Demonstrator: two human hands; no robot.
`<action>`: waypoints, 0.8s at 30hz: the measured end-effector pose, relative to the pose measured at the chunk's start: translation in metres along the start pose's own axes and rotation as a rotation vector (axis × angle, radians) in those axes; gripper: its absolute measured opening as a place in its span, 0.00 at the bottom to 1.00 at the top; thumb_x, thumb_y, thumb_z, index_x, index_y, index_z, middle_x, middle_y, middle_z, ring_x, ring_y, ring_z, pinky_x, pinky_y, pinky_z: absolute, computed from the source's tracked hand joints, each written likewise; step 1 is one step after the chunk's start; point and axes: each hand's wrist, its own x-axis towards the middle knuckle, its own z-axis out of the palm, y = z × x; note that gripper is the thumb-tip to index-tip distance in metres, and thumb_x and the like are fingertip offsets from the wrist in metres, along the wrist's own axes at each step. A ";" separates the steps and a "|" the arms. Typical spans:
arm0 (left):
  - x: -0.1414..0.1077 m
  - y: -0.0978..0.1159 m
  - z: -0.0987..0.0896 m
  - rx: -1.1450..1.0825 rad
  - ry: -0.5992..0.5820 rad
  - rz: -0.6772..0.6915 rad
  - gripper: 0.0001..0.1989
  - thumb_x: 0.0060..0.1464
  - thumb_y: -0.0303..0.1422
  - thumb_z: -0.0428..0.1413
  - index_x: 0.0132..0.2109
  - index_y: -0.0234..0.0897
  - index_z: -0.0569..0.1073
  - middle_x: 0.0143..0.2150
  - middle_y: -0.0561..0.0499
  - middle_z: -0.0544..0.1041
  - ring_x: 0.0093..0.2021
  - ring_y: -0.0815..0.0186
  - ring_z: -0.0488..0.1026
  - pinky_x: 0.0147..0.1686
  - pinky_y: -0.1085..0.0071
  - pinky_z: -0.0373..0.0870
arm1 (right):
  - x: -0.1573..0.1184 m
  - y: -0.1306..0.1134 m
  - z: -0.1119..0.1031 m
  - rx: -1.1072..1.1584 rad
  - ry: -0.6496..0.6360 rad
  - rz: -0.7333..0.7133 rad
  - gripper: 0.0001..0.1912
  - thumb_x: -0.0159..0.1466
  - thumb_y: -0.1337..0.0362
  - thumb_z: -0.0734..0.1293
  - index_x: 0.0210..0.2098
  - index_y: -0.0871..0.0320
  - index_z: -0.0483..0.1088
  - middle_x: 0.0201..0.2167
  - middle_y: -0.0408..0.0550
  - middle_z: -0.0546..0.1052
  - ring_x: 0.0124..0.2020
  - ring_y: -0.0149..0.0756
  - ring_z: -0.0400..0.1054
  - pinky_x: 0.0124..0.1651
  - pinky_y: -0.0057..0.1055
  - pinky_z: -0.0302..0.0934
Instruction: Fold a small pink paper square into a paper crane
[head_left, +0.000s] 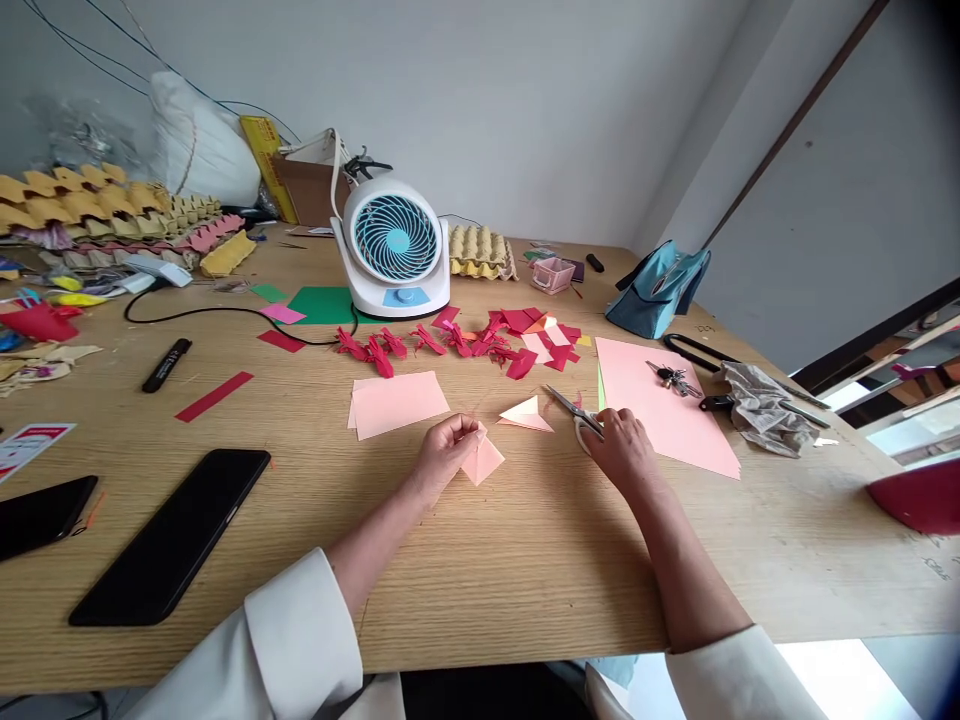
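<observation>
Left hand (444, 455): grip closed, thumb and fingertips pinching the top of a folded pink paper (482, 464) just above the near part of the wooden surface (525, 600). Right hand (625, 450): fingers curled over the handles of the scissors (574, 407) — how tightly that grip is closed cannot be told. A folded paper piece (526, 414) lies between the hands; red paper cutouts (459, 340) lie beyond — in front of the fan (397, 240).

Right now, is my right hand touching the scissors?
Touching. The head view shows your right hand at the handle end of the scissors, its fingers over the handles with no gap, while the blades stick out past them.
</observation>
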 end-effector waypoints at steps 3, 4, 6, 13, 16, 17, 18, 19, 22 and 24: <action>-0.002 0.003 0.001 0.001 -0.024 -0.003 0.14 0.46 0.41 0.61 0.30 0.35 0.70 0.26 0.56 0.68 0.28 0.70 0.63 0.31 0.74 0.58 | 0.001 0.001 -0.006 -0.020 -0.058 0.057 0.16 0.67 0.56 0.62 0.45 0.62 0.72 0.45 0.61 0.72 0.48 0.51 0.69 0.44 0.38 0.60; -0.002 0.004 0.001 0.007 -0.032 0.002 0.13 0.46 0.41 0.61 0.30 0.35 0.70 0.26 0.56 0.68 0.28 0.70 0.63 0.31 0.74 0.58 | 0.001 0.001 -0.008 -0.023 -0.072 0.075 0.16 0.67 0.55 0.62 0.44 0.61 0.72 0.46 0.61 0.72 0.48 0.51 0.69 0.43 0.38 0.61; -0.004 0.006 0.002 0.014 -0.047 0.013 0.13 0.47 0.41 0.60 0.28 0.35 0.70 0.26 0.55 0.67 0.28 0.70 0.62 0.30 0.74 0.58 | 0.002 0.000 -0.013 -0.020 -0.076 0.111 0.16 0.68 0.55 0.61 0.43 0.61 0.72 0.46 0.62 0.73 0.48 0.51 0.70 0.40 0.37 0.61; -0.006 0.011 0.001 -0.015 -0.096 0.040 0.11 0.49 0.38 0.59 0.28 0.35 0.69 0.26 0.56 0.67 0.28 0.71 0.63 0.32 0.74 0.58 | -0.012 -0.030 -0.026 0.616 -0.080 -0.071 0.14 0.66 0.54 0.62 0.42 0.58 0.68 0.31 0.48 0.76 0.31 0.37 0.68 0.32 0.29 0.57; -0.007 0.011 0.000 -0.022 -0.109 0.051 0.11 0.50 0.38 0.59 0.29 0.35 0.70 0.27 0.55 0.69 0.29 0.70 0.64 0.33 0.73 0.59 | -0.026 -0.051 -0.028 0.783 -0.315 -0.261 0.13 0.63 0.54 0.65 0.35 0.58 0.70 0.24 0.42 0.70 0.26 0.32 0.60 0.28 0.28 0.53; -0.007 0.011 -0.001 -0.021 -0.112 0.049 0.11 0.50 0.38 0.59 0.29 0.35 0.70 0.27 0.55 0.69 0.29 0.70 0.63 0.33 0.73 0.59 | -0.030 -0.057 -0.028 0.836 -0.382 -0.297 0.13 0.63 0.54 0.65 0.34 0.58 0.71 0.25 0.42 0.70 0.26 0.32 0.59 0.28 0.28 0.53; -0.007 0.011 -0.001 -0.021 -0.112 0.046 0.11 0.49 0.38 0.59 0.30 0.35 0.70 0.27 0.55 0.68 0.29 0.70 0.63 0.32 0.73 0.59 | -0.033 -0.061 -0.029 0.870 -0.450 -0.321 0.13 0.63 0.54 0.65 0.33 0.59 0.71 0.26 0.42 0.70 0.27 0.31 0.59 0.28 0.28 0.52; -0.007 0.012 -0.001 -0.023 -0.109 0.044 0.10 0.49 0.38 0.59 0.30 0.35 0.70 0.26 0.55 0.68 0.29 0.71 0.63 0.32 0.73 0.59 | -0.036 -0.064 -0.029 0.887 -0.506 -0.333 0.13 0.63 0.54 0.65 0.33 0.59 0.71 0.25 0.42 0.69 0.27 0.31 0.58 0.28 0.28 0.52; -0.006 0.010 0.000 -0.044 -0.073 0.048 0.10 0.48 0.37 0.59 0.29 0.35 0.69 0.25 0.56 0.66 0.28 0.71 0.61 0.31 0.73 0.58 | -0.040 -0.066 -0.031 0.919 -0.620 -0.368 0.13 0.63 0.54 0.65 0.31 0.58 0.68 0.25 0.41 0.68 0.26 0.30 0.57 0.29 0.28 0.52; -0.006 0.009 0.000 -0.061 -0.050 0.061 0.10 0.48 0.37 0.60 0.29 0.35 0.70 0.25 0.56 0.66 0.28 0.71 0.61 0.31 0.73 0.58 | -0.041 -0.065 -0.031 0.924 -0.653 -0.386 0.14 0.63 0.54 0.65 0.30 0.58 0.66 0.26 0.41 0.68 0.26 0.29 0.57 0.29 0.28 0.52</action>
